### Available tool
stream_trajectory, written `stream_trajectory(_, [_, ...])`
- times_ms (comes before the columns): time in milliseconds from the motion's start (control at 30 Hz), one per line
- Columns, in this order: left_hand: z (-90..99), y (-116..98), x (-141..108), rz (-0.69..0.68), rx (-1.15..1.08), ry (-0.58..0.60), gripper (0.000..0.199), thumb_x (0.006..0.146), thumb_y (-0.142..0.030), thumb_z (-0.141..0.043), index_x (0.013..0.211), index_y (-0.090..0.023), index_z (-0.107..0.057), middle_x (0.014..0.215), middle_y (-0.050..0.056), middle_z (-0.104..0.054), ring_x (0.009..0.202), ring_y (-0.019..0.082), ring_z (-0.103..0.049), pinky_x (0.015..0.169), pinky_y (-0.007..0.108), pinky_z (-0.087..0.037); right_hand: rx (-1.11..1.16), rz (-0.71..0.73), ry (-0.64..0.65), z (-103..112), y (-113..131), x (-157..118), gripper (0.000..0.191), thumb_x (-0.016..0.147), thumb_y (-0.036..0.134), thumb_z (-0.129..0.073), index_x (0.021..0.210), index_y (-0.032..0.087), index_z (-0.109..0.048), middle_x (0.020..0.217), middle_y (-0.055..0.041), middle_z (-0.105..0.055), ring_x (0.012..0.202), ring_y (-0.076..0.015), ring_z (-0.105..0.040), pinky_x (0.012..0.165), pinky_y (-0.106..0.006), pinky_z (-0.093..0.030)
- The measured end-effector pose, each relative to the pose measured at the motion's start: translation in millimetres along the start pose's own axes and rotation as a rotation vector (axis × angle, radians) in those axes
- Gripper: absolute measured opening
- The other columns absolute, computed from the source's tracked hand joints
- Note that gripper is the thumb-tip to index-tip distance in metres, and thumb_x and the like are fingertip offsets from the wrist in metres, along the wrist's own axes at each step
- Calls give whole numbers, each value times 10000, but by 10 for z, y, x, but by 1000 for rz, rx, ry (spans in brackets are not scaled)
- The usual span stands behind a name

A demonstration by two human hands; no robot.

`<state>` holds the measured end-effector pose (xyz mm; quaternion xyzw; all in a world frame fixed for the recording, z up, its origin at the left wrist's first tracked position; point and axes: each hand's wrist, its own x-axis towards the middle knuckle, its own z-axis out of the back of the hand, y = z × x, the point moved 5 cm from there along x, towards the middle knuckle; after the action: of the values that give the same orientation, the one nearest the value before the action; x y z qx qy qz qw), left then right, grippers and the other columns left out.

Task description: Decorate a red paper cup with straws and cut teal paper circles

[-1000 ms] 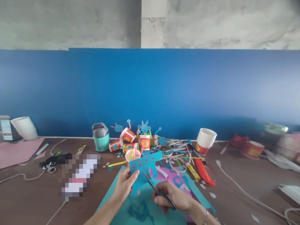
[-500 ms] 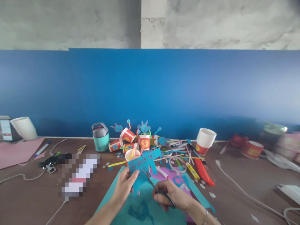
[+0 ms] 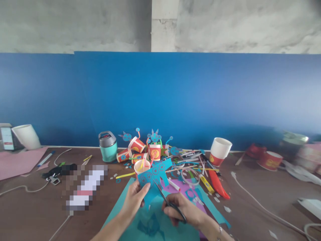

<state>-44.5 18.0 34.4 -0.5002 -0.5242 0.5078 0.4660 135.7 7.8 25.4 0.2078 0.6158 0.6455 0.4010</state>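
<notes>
My left hand point(image 3: 136, 197) pinches the lower left part of a blue sheet of paper point(image 3: 163, 166) marked with drawn circles and hearts. In my right hand point(image 3: 182, 209) is a pair of black-handled scissors point(image 3: 162, 192), its blades at the paper's lower edge. How far apart the blades are is hard to make out. Right behind the paper stands a paper cup point(image 3: 141, 165) with straws in it. Below both hands lies a teal sheet point(image 3: 130, 227), with a dark blue cut-out scrap point(image 3: 150, 226) on it.
Decorated red cups point(image 3: 154, 152) cluster at the back beside a teal flask point(image 3: 108, 147). Markers, straws and scraps lie right of them, near a roll of tape point(image 3: 190, 176), a yellow glue box point(image 3: 207, 184) and a red plastic piece point(image 3: 219, 185). White cups point(image 3: 220, 149) stand further right.
The scissors and my right hand have shifted very slightly left. The blue paper has tilted a little in my left hand. Everything else stays put.
</notes>
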Motion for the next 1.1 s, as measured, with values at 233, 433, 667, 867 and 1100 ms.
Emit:
stream_trajectory(233, [-19,-19,-18,16,-45,14,542,624,-658,-736,764,-142,-654,522,-51,-481,405,76,-393,358,188,-329,-26,15,-13,-3,-36,22,337,751,466,-684,828,147,-608,494,65,-537,431,-77,-487,442,-181,-355])
stream_trajectory(433, [-21,0,-12,24,-34,31,544,638,-669,-724,762,-146,-638,518,-44,-501,398,78,-406,361,190,-341,-59,6,-42,4,-36,20,257,772,394,-658,822,147,-611,495,58,-551,430,-76,-484,446,-182,-347])
stream_trajectory(667, [-48,18,-7,30,-43,80,491,689,-628,-713,781,-151,-638,528,-30,-558,376,84,-454,370,193,-323,-42,33,-25,-16,-65,36,275,765,410,-651,834,148,-605,503,55,-549,441,-85,-496,447,-184,-361])
stream_trajectory(867, [-54,14,-22,37,-63,84,497,685,-628,-715,791,-148,-637,528,-35,-557,379,88,-469,362,191,-314,-62,13,-54,-21,-23,36,243,763,387,-640,805,152,-598,491,55,-538,433,-81,-480,440,-181,-351])
stream_trajectory(1100, [-71,51,-14,63,-75,109,508,672,-647,-718,747,-156,-612,499,-39,-541,369,78,-454,359,181,-315,-85,19,-71,-31,-22,43,192,781,346,-622,794,157,-589,501,57,-538,443,-86,-495,441,-181,-358])
